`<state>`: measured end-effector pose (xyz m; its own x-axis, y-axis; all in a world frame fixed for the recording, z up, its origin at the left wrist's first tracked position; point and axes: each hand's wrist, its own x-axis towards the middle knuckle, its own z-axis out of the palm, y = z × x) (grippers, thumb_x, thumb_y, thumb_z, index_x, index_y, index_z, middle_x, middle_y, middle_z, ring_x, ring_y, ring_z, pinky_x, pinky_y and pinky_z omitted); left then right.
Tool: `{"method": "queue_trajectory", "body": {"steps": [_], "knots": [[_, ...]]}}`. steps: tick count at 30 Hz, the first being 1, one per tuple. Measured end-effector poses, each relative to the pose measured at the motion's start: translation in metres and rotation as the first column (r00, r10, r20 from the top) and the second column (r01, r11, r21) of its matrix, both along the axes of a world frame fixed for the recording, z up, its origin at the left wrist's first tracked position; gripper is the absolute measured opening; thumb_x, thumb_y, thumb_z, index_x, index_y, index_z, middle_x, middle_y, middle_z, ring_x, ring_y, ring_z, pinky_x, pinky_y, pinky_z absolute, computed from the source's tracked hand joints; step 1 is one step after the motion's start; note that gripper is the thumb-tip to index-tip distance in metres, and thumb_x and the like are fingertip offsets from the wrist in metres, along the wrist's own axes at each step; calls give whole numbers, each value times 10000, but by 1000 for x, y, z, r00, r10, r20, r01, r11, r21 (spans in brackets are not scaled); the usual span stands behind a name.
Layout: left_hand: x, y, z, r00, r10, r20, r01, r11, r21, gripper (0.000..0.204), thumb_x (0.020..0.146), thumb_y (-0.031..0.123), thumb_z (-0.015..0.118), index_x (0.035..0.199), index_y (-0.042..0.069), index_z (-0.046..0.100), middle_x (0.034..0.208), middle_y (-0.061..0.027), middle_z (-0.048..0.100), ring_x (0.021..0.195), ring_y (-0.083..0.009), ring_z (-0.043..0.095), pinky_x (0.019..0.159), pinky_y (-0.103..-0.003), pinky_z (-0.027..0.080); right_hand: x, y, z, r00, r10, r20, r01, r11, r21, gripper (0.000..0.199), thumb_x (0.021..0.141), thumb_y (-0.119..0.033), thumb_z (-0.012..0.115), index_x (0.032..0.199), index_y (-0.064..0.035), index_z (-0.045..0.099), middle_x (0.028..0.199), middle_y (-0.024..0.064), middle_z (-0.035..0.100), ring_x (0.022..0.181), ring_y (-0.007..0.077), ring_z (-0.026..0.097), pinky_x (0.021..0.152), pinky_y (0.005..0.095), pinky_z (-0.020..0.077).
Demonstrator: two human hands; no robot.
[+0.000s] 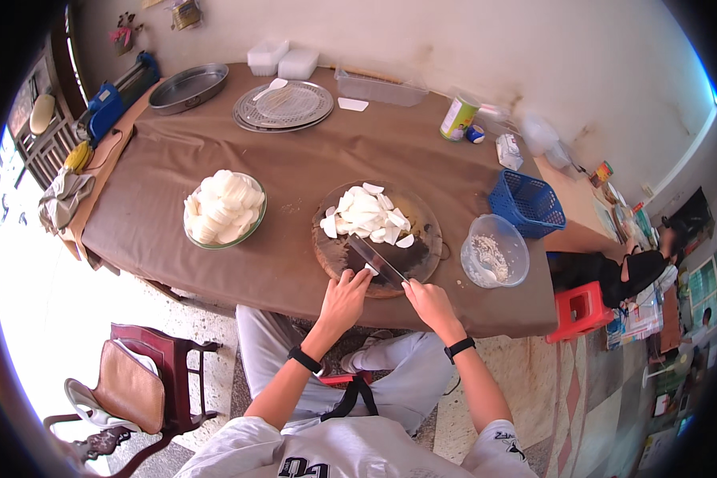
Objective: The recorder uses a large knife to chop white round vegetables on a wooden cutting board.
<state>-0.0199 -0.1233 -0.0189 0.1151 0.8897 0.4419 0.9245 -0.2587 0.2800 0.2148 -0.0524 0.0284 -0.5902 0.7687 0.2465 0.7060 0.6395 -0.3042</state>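
My right hand (432, 304) grips the handle of a broad-bladed kitchen knife (378, 261), its blade slanting up and left over a round dark chopping board (425, 231). My left hand (344, 303) is closed at the board's near edge, its fingertips on a small white vegetable piece (370, 271) close beside the blade. Beyond the knife lies a pile of cut white vegetable pieces (364, 213). To the left stands a green-rimmed bowl (235, 243) heaped with thin white slices (223, 205).
Right of the board are a clear plastic tub (518, 256) with pale crumbly bits and a blue basket (526, 205). Farther back stand round metal trays (283, 103), a dark pan (187, 89), plastic containers (297, 64) and a can (459, 118). A red stool (579, 311) is beyond the table's right edge.
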Motion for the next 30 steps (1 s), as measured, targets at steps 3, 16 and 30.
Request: {"method": "queue_trajectory", "body": {"steps": [3,16,30], "knots": [[1,0,7,997,0,-76,-7,996,-85,541,875,98,626,1414,50,653,1423,4,608,1207,-237,572,877,-384,516,3,-1,2,1000,-13,26,14,1000,-27,381,1126,-309,548,882,-27,624,681,244,658,647,470,667,567,560,519],[-3,0,14,987,-3,-161,-13,995,-95,541,888,129,620,1422,52,658,1409,23,619,1157,-200,576,843,-351,505,-3,3,7,996,23,85,-26,999,41,384,1121,-301,569,829,-52,602,612,197,648,561,421,664,500,504,528],[0,1,14,997,-18,-77,12,998,-67,473,896,116,630,1355,20,694,1312,4,612,1123,-222,568,839,-382,525,-4,-3,7,993,1,114,-14,994,111,377,1116,-306,582,817,-77,595,606,167,655,552,388,676,482,483,523]]}}
